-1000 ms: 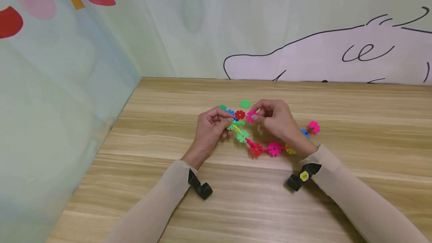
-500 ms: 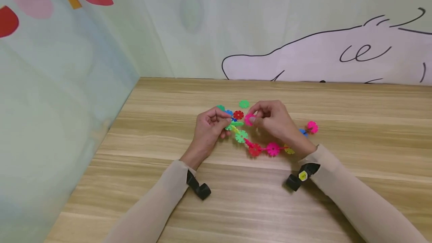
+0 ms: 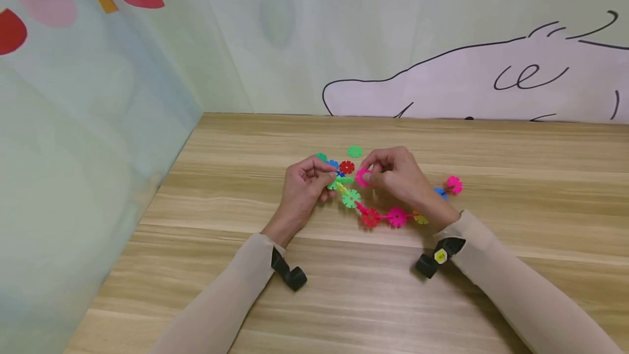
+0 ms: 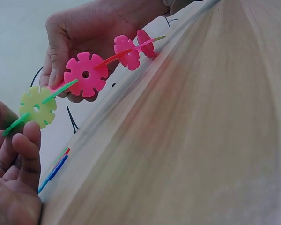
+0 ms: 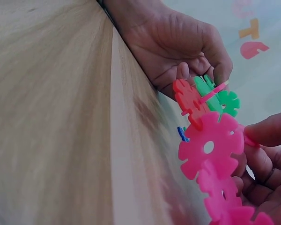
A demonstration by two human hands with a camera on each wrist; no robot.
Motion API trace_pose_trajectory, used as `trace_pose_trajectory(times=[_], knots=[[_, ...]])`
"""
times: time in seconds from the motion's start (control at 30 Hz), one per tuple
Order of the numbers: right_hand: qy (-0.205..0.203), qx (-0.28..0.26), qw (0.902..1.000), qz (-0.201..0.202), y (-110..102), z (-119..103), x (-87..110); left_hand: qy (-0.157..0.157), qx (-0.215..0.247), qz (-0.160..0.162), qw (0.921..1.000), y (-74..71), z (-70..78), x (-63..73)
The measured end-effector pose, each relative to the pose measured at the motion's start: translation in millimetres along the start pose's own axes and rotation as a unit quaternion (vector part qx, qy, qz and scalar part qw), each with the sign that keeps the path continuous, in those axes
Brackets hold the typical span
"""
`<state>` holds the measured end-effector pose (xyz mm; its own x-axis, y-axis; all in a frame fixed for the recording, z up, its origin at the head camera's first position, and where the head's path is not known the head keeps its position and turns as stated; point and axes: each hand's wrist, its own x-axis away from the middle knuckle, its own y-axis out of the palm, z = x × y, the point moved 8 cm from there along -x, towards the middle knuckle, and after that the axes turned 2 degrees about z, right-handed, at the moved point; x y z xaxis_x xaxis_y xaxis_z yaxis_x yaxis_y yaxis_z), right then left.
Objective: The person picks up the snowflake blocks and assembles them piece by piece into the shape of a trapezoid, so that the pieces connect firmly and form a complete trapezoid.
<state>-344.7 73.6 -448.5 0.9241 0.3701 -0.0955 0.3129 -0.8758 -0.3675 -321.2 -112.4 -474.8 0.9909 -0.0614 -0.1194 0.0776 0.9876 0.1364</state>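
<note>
A chain of notched plastic discs (image 3: 397, 217) in green, red, pink, yellow and blue runs in a curve across the table. My left hand (image 3: 307, 187) pinches a green disc at the chain's left end; in the left wrist view a yellow-green disc (image 4: 36, 108) joins it. My right hand (image 3: 399, 176) pinches a separate-looking pink disc (image 3: 362, 176) between thumb and fingers, a short gap right of the left hand's green piece. The right wrist view shows the thumb on that pink disc's edge (image 5: 251, 136), partly behind the chain. My right wrist hides part of the chain.
Beyond the hands lie loose discs: a green one (image 3: 354, 151), a red one (image 3: 346, 167), a blue one (image 3: 332, 165) and a teal one (image 3: 321, 157). A printed wall covering (image 3: 255, 42) rises at the table's (image 3: 373, 299) back edge and left side.
The pink disc in my right hand has come slightly lower and turned a little. My left hand keeps its hold on the green disc, and the chain lies as before.
</note>
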Motion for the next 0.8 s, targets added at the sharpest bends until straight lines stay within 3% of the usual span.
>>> trace_pose_trajectory(times=[0.8], knots=[[0.029, 0.002, 0.9996, -0.009, 2.1, 5.5, -0.7, 0.003, -0.006, 0.000, 1.0000, -0.6, 0.8, -0.5]])
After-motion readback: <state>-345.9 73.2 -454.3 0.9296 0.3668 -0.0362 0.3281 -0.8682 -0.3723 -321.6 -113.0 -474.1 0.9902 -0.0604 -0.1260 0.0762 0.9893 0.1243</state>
